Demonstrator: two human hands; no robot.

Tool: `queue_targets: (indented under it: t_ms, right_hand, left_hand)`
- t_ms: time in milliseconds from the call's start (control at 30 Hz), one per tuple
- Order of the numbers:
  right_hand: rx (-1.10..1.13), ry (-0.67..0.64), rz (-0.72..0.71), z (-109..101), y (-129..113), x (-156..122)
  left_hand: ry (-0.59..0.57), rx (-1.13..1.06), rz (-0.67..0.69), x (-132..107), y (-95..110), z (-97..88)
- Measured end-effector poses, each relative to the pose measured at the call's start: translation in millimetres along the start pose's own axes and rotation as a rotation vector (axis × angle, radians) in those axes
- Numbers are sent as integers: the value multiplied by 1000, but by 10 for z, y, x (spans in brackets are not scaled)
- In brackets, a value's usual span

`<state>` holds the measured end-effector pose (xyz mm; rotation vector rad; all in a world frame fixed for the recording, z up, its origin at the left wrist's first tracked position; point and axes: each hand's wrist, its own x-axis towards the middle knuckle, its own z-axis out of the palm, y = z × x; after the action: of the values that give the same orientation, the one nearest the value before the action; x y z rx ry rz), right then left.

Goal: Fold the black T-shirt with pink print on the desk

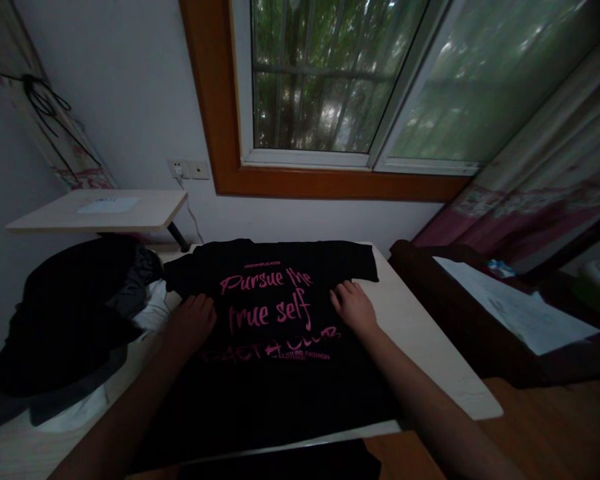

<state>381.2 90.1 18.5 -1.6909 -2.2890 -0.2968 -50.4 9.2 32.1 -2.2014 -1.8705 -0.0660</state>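
Hands on a black T-shirt (pixel 275 313)
Left hand (pixel 193 322) and right hand (pixel 353 308) lay flat, fingers spread, gripping nothing.

Looking down on a black T-shirt (pixel 280 400), spread flat on a pale table (pixel 430 347), with the pink print "Pursue the true self" facing up. Left hand (pixel 193 320) palm down on the cloth, just left of the print, fingers flat. Right hand (pixel 353 307) laid the same way at the right end of the print, below the sleeve. Both hands open, pressing on the shirt. Lower part of the shirt hanging over the near table edge. Just beside the shirt on the left, a heap of dark clothes (pixel 70 313). Behind the heap, a small pale board (pixel 100 210) and a wall socket (pixel 189 169). Further back, a window (pixel 320 80) in a brown frame. At the right, white papers (pixel 520 310) on dark furniture.
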Motion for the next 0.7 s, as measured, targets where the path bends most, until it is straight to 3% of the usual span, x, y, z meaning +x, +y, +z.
queue_targets:
  t_ms: [133, 267, 700]
  right_hand:
    - [173, 28, -147, 96, 97, 10]
    - [306, 16, -200, 184, 193, 50]
    - [456, -106, -184, 159, 221, 32]
  left_hand:
    - [93, -54, 50, -29, -46, 104]
    - [93, -79, 68, -10, -87, 176]
    - [-158, -108, 79, 31, -197, 185]
